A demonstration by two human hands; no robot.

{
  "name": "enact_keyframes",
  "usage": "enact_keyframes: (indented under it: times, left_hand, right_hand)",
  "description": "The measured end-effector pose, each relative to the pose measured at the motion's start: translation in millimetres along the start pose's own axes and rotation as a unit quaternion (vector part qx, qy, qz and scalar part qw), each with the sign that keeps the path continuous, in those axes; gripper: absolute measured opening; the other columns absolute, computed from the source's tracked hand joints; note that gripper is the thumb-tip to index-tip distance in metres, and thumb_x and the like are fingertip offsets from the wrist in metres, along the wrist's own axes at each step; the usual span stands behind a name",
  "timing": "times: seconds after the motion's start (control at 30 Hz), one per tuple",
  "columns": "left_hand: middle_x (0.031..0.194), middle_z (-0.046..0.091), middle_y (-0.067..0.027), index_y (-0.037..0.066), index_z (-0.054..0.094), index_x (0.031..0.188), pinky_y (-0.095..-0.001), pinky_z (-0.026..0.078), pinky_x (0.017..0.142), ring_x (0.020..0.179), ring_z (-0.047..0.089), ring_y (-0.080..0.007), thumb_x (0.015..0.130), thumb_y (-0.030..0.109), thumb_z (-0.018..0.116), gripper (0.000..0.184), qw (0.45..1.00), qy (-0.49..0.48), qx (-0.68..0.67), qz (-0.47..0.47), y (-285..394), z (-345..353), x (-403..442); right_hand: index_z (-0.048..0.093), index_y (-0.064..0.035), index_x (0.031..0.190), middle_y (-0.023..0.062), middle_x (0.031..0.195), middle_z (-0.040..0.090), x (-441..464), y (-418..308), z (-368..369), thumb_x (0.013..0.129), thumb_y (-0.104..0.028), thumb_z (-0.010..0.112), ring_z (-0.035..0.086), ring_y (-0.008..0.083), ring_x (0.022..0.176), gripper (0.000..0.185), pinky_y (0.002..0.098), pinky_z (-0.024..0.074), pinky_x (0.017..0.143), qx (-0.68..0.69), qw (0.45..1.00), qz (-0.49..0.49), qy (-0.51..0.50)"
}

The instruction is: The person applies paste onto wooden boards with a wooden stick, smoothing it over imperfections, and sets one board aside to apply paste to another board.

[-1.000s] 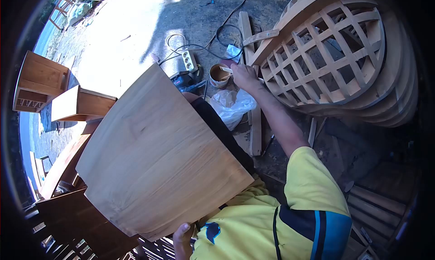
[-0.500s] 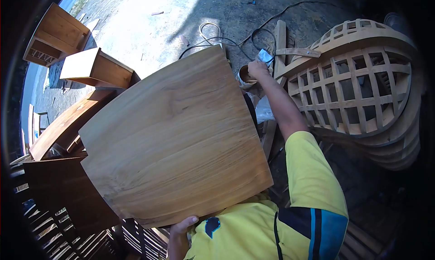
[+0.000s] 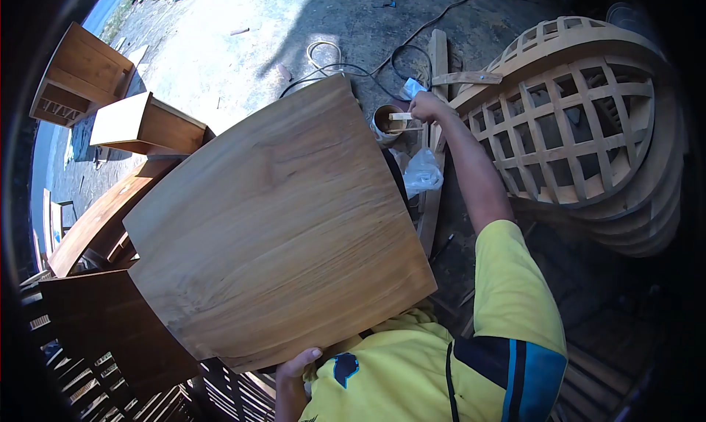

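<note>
A broad wooden panel (image 3: 279,223) with curved sides and visible grain lies across my lap. My left hand (image 3: 298,367) grips its near edge, thumb on top and fingers hidden beneath. Beyond the panel's right side, my right hand (image 3: 428,108) is closed around a small, pale, flat-ended tool (image 3: 401,116), possibly a paintbrush. The tool's end is over the rim of an open can (image 3: 381,133). A thin stick (image 3: 407,130) rests across the can's rim. What the can contains is hard to make out.
A clear plastic bag (image 3: 424,173) lies beside the can, near wooden beams (image 3: 434,208). A curved lattice wooden frame (image 3: 573,128) stands at right. Cables (image 3: 368,72) cross the floor. Wooden cabinets (image 3: 165,124) and a dark slatted piece (image 3: 110,326) are at left.
My right hand has drawn back a little from the can's opening, and the pale tool in it now shows. The view has shifted slightly. My left hand stays on the panel.
</note>
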State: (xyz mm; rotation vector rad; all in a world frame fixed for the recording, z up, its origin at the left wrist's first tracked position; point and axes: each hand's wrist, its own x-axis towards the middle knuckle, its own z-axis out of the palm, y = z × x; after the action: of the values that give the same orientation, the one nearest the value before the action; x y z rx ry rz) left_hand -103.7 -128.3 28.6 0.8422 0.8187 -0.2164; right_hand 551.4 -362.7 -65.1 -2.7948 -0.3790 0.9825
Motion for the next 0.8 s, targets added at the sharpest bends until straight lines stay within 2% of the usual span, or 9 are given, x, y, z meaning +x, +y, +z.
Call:
enact_keyframes:
  times: [0.1, 0.2, 0.27, 0.33, 0.4, 0.47, 0.57, 0.67, 0.8]
  left_hand:
    - [0.128, 0.066, -0.0153, -0.001, 0.060, 0.136, -0.0418, 0.051, 0.106, 0.124, 0.061, -0.0282, 0.076, 0.028, 0.092, 0.074, 1.000, -0.005, 0.004, 0.008, -0.5, 1.2, 2.2]
    - [0.128, 0.067, -0.0153, -0.001, 0.061, 0.136, -0.0415, 0.051, 0.106, 0.124, 0.061, -0.0281, 0.076, 0.029, 0.092, 0.074, 1.000, -0.007, 0.011, 0.021, -1.5, 3.4, 4.1]
    - [0.128, 0.067, -0.0153, -0.001, 0.061, 0.136, -0.0413, 0.051, 0.106, 0.124, 0.061, -0.0280, 0.076, 0.029, 0.092, 0.073, 0.999, -0.004, 0.014, 0.037, -3.4, 9.8, 4.8]
    - [0.127, 0.067, -0.0153, -0.001, 0.061, 0.136, -0.0412, 0.051, 0.105, 0.124, 0.061, -0.0279, 0.076, 0.029, 0.092, 0.073, 0.998, 0.003, 0.034, 0.054, -5.5, 22.9, 6.9]
    - [0.126, 0.069, -0.0175, -0.002, 0.064, 0.134, -0.0411, 0.051, 0.107, 0.123, 0.062, -0.0285, 0.077, 0.029, 0.094, 0.072, 0.998, 0.042, 0.055, 0.011, 18.0, 52.6, -3.6]
    - [0.130, 0.069, -0.0210, -0.002, 0.064, 0.136, -0.0403, 0.051, 0.106, 0.122, 0.064, -0.0290, 0.080, 0.034, 0.093, 0.073, 0.995, 0.001, 0.100, 0.027, 26.4, 60.3, 1.5]
    - [0.129, 0.072, -0.0172, 0.000, 0.068, 0.132, -0.0395, 0.051, 0.106, 0.122, 0.064, -0.0260, 0.084, 0.032, 0.090, 0.062, 0.988, -0.044, 0.131, 0.072, 30.5, 66.4, 6.7]
    - [0.128, 0.073, -0.0158, 0.002, 0.071, 0.129, -0.0396, 0.053, 0.105, 0.120, 0.067, -0.0260, 0.088, 0.036, 0.087, 0.056, 0.974, -0.118, 0.174, 0.089, 30.5, 63.6, 18.7]
    - [0.129, 0.073, -0.0165, 0.001, 0.070, 0.130, -0.0407, 0.054, 0.103, 0.119, 0.068, -0.0282, 0.090, 0.040, 0.085, 0.057, 0.955, -0.094, 0.211, 0.184, 22.0, 62.3, 29.9]
  right_hand:
    - [0.082, -0.0021, 0.100, 0.0192, 0.090, 0.078, 7.3, 17.7, 10.7, 0.087, -0.010, 0.063, 0.078, 0.0283, 0.074, 0.025, 0.0396, 0.0622, 0.066, 0.039, 0.998, -0.039, 0.026]
    - [0.080, -0.0030, 0.111, 0.0139, 0.090, 0.079, -7.5, 8.2, 8.4, 0.089, -0.006, 0.058, 0.077, 0.0220, 0.070, 0.031, 0.0366, 0.0613, 0.062, 0.091, 0.995, -0.018, 0.022]
    - [0.064, 0.0002, 0.114, 0.0127, 0.083, 0.075, -26.9, 6.0, 6.5, 0.094, -0.004, 0.052, 0.075, 0.0199, 0.067, 0.023, 0.0338, 0.0582, 0.056, 0.292, 0.955, -0.037, 0.027]
    - [0.055, -0.0019, 0.120, 0.0111, 0.090, 0.072, -77.8, -10.5, -13.9, 0.099, -0.009, 0.052, 0.066, 0.0127, 0.065, 0.022, 0.0285, 0.0515, 0.055, 0.411, 0.907, -0.057, 0.072]
    - [0.056, -0.0034, 0.136, 0.0045, 0.092, 0.071, -123.2, -20.3, -41.3, 0.105, -0.012, 0.052, 0.060, 0.0062, 0.068, 0.032, 0.0237, 0.0485, 0.061, 0.354, 0.905, -0.160, 0.173]
    - [0.055, -0.0063, 0.152, 0.0018, 0.090, 0.069, -174.3, -36.9, -61.6, 0.110, -0.014, 0.048, 0.052, 0.0031, 0.069, 0.042, 0.0219, 0.0463, 0.066, 0.361, 0.862, -0.278, 0.221]
    - [0.058, -0.0091, 0.152, 0.0020, 0.088, 0.065, -248.4, -77.7, -76.8, 0.114, -0.022, 0.050, 0.050, 0.0047, 0.071, 0.040, 0.0224, 0.0443, 0.069, 0.330, 0.848, -0.325, 0.259]
    - [0.065, -0.0075, 0.144, 0.0007, 0.085, 0.064, -296.4, -128.6, -58.1, 0.110, -0.013, 0.056, 0.055, 0.0076, 0.071, 0.036, 0.0230, 0.0460, 0.066, 0.284, 0.842, -0.423, 0.178]
    - [0.067, -0.0063, 0.142, 0.0027, 0.083, 0.065, -341.1, -203.7, -26.3, 0.106, -0.003, 0.058, 0.059, 0.0097, 0.071, 0.036, 0.0247, 0.0486, 0.064, 0.217, 0.825, -0.520, 0.034]
